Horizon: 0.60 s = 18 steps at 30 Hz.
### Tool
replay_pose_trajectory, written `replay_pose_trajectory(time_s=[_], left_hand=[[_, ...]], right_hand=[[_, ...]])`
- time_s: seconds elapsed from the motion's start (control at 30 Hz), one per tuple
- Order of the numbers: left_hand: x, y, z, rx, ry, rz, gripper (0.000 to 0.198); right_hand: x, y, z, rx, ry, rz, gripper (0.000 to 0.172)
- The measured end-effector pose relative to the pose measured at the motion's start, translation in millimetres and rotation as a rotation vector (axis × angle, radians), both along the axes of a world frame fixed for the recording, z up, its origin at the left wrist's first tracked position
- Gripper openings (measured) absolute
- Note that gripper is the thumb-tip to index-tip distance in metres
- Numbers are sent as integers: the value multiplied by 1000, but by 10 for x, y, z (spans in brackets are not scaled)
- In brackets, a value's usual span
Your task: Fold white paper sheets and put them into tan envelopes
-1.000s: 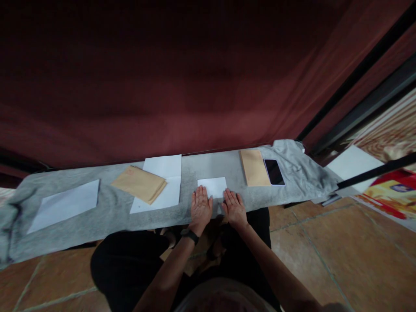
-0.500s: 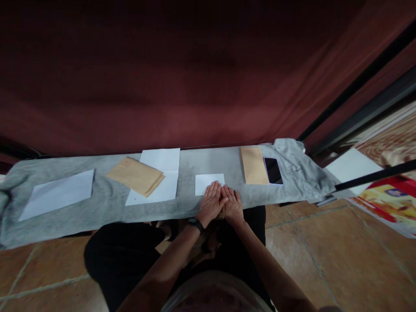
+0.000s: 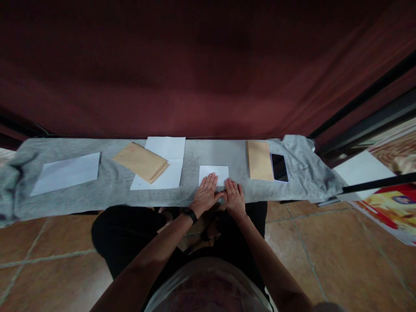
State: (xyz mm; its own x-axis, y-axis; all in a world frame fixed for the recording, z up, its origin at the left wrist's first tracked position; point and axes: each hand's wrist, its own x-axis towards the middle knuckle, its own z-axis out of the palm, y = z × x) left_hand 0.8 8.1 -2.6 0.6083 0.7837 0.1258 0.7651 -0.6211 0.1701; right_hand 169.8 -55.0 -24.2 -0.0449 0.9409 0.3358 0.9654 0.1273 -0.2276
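Note:
A small white folded paper (image 3: pixel 213 171) lies on the grey cloth near its front edge. My left hand (image 3: pixel 205 194), with a dark band on the wrist, rests flat on the paper's lower left part, fingers stretched forward. Beside it my right hand (image 3: pixel 234 198) lies flat at the paper's lower right corner. The thumbs come close together between the hands, and neither hand grips anything. Left of them, a stack of brown envelopes (image 3: pixel 141 162) overlaps a larger white sheet (image 3: pixel 175 173).
Another white sheet (image 3: pixel 66 174) lies at the far left of the grey cloth (image 3: pixel 113 195). On the right are a brown envelope (image 3: pixel 260 160) and a phone (image 3: pixel 279 167). A dark red curtain (image 3: pixel 195 108) hangs behind, and black bars (image 3: pixel 380 184) stand at the right.
My hands have moved apart, the left one toward the paper's left side. The view has shifted, so the table's items appear slightly higher and further right.

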Motion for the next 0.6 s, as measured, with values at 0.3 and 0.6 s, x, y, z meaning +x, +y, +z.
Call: replay_pose_trajectory(time_s=[0.3, 0.6], left_hand=[[-72, 1, -3, -40, -20, 33, 77], [-58, 1, 16, -47, -2, 27, 75]], right_hand=[[-1, 10, 29, -47, 0, 1, 53], [-67, 93, 109, -59, 73, -10, 51]])
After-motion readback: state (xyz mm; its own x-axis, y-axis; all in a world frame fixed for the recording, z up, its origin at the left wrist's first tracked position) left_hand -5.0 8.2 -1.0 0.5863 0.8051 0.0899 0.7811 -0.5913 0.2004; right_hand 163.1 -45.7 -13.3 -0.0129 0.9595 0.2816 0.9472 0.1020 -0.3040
